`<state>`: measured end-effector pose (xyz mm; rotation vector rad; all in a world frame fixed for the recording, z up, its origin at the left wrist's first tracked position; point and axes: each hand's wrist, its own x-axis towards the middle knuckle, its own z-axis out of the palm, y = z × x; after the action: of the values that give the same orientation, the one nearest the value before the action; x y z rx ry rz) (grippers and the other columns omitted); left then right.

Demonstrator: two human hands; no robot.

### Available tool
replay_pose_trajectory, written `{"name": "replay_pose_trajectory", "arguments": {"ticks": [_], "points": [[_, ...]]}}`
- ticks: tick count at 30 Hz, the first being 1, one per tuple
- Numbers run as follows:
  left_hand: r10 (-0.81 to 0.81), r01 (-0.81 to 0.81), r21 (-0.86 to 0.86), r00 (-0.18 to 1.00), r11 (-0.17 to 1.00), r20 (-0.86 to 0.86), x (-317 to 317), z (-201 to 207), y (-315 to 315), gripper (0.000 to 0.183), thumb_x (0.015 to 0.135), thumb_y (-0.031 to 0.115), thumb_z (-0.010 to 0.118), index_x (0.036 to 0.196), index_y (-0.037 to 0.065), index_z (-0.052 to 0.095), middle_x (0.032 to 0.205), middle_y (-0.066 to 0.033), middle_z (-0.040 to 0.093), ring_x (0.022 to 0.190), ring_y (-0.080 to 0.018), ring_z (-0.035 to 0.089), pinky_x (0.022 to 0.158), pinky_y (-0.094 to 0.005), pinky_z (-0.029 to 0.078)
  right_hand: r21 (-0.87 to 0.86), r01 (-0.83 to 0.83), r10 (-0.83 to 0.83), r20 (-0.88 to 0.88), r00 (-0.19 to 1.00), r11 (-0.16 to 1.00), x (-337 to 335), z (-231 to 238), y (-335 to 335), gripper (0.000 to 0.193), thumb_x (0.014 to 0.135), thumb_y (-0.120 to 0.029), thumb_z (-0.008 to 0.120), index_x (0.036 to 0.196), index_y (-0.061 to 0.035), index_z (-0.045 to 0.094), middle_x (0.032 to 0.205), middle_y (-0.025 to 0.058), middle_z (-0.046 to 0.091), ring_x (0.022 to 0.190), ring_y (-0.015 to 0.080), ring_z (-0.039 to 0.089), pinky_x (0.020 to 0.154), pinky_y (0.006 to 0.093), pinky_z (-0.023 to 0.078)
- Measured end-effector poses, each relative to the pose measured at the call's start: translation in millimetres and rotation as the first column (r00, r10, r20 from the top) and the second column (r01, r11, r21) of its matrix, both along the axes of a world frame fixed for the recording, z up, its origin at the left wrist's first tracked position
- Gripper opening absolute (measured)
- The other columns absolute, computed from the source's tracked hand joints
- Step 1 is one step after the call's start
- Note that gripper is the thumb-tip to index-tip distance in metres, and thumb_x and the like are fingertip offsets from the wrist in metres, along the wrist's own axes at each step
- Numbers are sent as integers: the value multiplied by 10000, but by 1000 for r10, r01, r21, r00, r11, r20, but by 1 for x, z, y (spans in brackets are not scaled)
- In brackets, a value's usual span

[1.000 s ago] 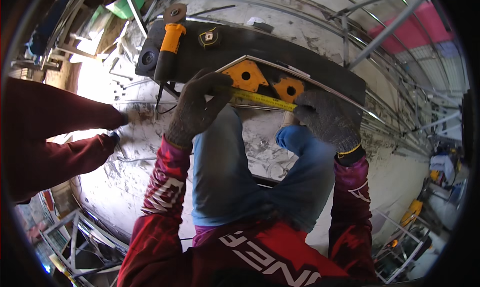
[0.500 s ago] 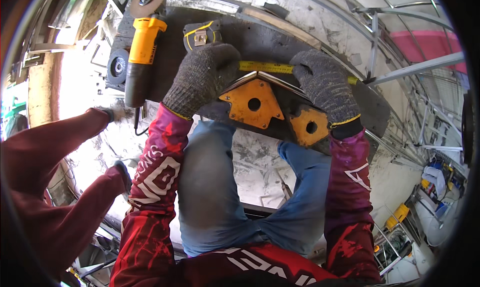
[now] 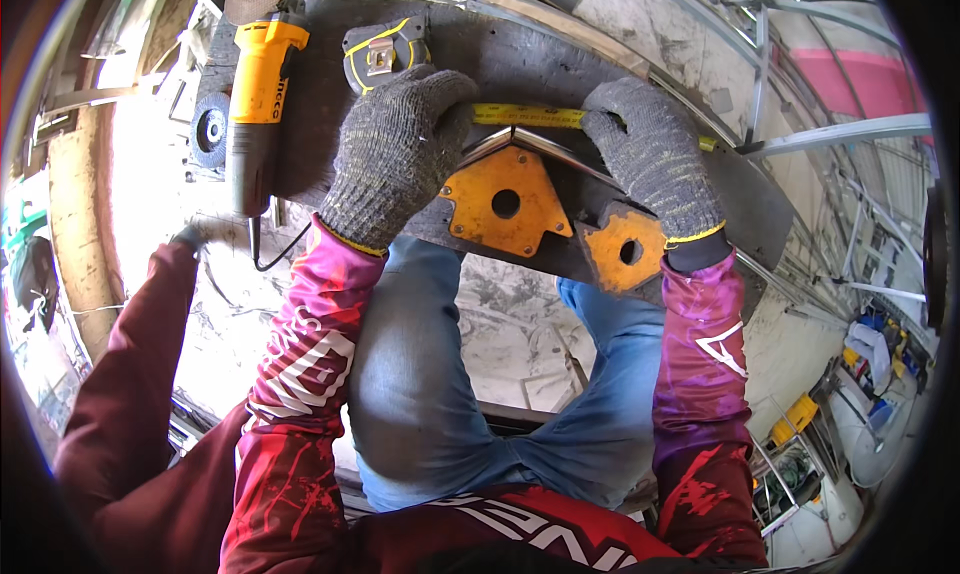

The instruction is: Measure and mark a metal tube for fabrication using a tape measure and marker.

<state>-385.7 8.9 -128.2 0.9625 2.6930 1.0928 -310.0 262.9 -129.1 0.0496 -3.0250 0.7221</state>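
Observation:
A yellow tape measure blade (image 3: 530, 115) is stretched between my two gloved hands above a dark board. My left hand (image 3: 402, 154), in a grey knit glove, closes on the blade's left part, just below the tape measure case (image 3: 384, 54). Around the blade further right, my right hand (image 3: 650, 154) is closed too, and the blade's end shows past it. Just below the blade, thin metal bars (image 3: 540, 146) meet in a pointed angle. An orange magnetic welding square (image 3: 510, 206) sits inside that angle, and a second orange welding square (image 3: 622, 249) lies near my right wrist.
An angle grinder (image 3: 262, 104) lies at the board's left end beside a flap disc (image 3: 210, 129). Its cord hangs over the edge. Metal frames (image 3: 840, 129) stand at the right. Another person's legs (image 3: 130, 374) are at the left, with tools and clutter (image 3: 800, 419) at lower right.
The other person's legs at the left have shifted. My view has moved slightly, and the grinder sits a little further left in it. Both hands keep their hold on the tape measure.

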Motion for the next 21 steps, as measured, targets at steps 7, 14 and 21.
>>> {"name": "replay_pose_trajectory", "arguments": {"ticks": [7, 14, 21], "points": [[31, -31, 41, 999, 999, -8, 4, -11, -9, 173, 851, 96, 683, 1006, 28, 719, 918, -167, 712, 817, -332, 698, 734, -383, 541, -148, 51, -40, 76, 996, 988, 5, -3, 14, 201, 831, -220, 712, 939, -52, 691, 939, 145, 681, 903, 348, 655, 814, 418, 517], [63, -67, 56, 995, 996, 83, 5, -15, -16, 165, 857, 141, 682, 994, 57, 720, 866, -167, 706, 786, -341, 699, 703, -396, 551, -238, 47, -23, 105, 994, 970, 6, 3, 24, 219, 815, -168, 732, 979, -24, 711, 955, 138, 710, 876, 292, 680, 807, 368, 528], [182, -286, 162, 866, 944, 466, 3, -28, -36, 214, 863, 159, 717, 1009, 5, 746, 874, -149, 746, 782, -204, 717, 723, -330, 553, -128, 165, -128, 256, 958, 978, 18, 20, 49, 241, 820, -167, 734, 1000, -6, 715, 969, 136, 723, 903, 235, 693, 847, 336, 531]]}}
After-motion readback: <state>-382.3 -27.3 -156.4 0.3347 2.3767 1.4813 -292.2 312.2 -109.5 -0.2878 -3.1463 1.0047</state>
